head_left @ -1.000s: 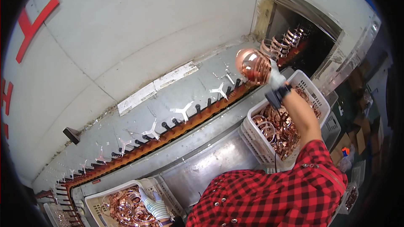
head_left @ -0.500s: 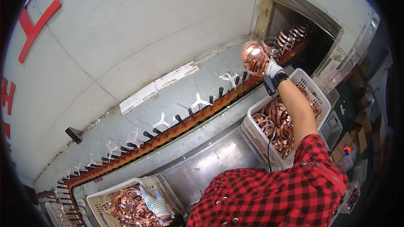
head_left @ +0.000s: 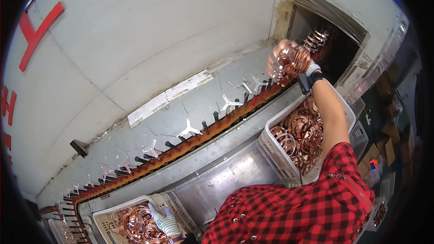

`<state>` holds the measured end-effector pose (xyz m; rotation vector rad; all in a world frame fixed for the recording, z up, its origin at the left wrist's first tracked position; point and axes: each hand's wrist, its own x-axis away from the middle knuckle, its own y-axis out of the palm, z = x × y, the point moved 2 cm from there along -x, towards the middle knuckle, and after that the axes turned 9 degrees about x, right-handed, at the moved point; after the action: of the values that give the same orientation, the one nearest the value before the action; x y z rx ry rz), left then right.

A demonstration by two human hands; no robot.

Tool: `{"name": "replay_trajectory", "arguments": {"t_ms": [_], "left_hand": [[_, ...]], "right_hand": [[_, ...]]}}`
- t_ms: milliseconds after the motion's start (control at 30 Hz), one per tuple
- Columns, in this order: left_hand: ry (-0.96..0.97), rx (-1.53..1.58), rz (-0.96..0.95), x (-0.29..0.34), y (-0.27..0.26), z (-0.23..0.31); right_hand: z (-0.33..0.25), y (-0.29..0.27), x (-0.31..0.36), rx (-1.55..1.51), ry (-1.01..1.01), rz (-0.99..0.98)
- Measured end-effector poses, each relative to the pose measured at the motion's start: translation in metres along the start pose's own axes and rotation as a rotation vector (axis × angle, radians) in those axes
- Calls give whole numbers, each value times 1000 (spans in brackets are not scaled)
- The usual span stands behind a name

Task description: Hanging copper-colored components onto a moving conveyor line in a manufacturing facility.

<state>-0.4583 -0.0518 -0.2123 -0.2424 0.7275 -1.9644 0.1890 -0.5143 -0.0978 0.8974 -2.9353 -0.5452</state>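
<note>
My right hand (head_left: 312, 68), in a striped glove with a black band at the wrist, grips a bunch of shiny copper-coloured rings (head_left: 287, 58) at the mouth of a dark opening. Motion blurs part of the bunch, and the fingers are mostly hidden. Further in, a row of similar rings (head_left: 315, 40) hangs above the conveyor rail (head_left: 217, 124). My left hand (head_left: 166, 222), gloved as well, has its fingers apart over loose copper rings (head_left: 133, 221) in the left basket (head_left: 101, 226), touching the pile.
Under my right forearm stands a white basket (head_left: 276, 159) heaped with copper rings. White three-armed hangers (head_left: 189, 128) and black pegs (head_left: 170, 145) line the rail. A metal tray (head_left: 226, 176) lies between the baskets. The opening's frame (head_left: 364, 58) rises at the right.
My right hand and its rings have moved right, toward the opening. Hangers and pegs along the rail have shifted to the right. My left hand has hardly moved.
</note>
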Motion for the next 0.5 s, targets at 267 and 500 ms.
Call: {"name": "replay_trajectory", "arguments": {"t_ms": [267, 500], "left_hand": [[-45, -20, 23, 2, 0, -3], [-11, -31, 33, 3, 1, 6]], "right_hand": [[31, 77, -17, -375, 275, -307], [-53, 43, 13, -79, -269, 83]]}}
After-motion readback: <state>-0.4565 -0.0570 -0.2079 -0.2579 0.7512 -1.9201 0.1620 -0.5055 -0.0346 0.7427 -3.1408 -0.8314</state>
